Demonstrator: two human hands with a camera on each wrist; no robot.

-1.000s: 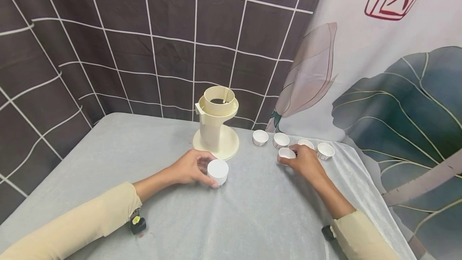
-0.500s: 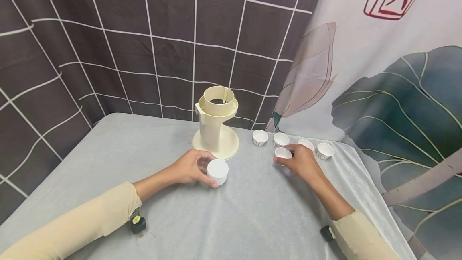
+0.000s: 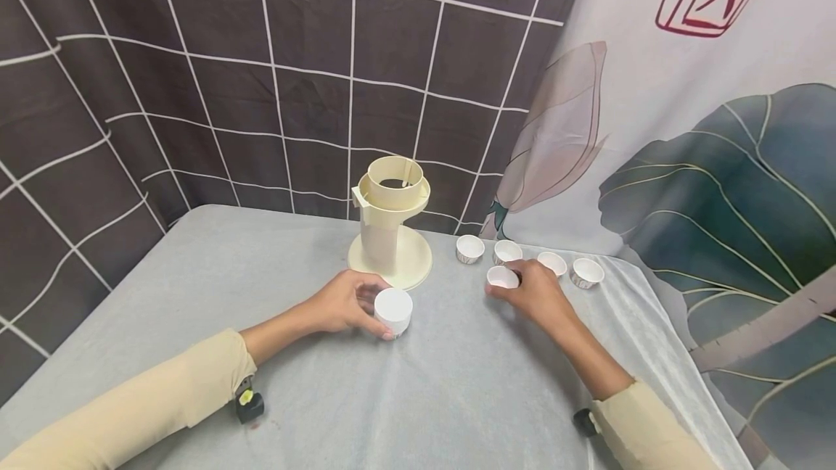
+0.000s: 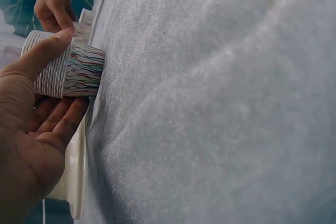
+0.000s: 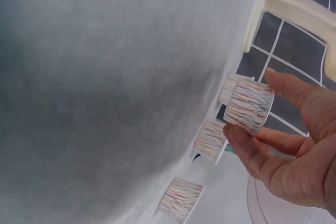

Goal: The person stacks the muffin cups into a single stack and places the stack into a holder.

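My left hand grips a nested stack of small paper cups, which stands upright on the cloth in front of the cream stand. The left wrist view shows the stack's many white rims and the wavy coloured lines on the lowest cup. Between thumb and fingers, my right hand holds one single paper cup, mouth up, just in front of a row of like cups. In the right wrist view this held cup has the same wavy lines. Whether its base touches the cloth, I cannot tell.
Behind the left hand stands a cream plastic stand with a ring top and round base. Several paper cups sit in a row along the back right edge, among them a left one and a right one. Grey cloth covers the table.
My right hand has moved a little to the left with its cup, uncovering more of the cups behind it. The left hand and its stack have stayed put.
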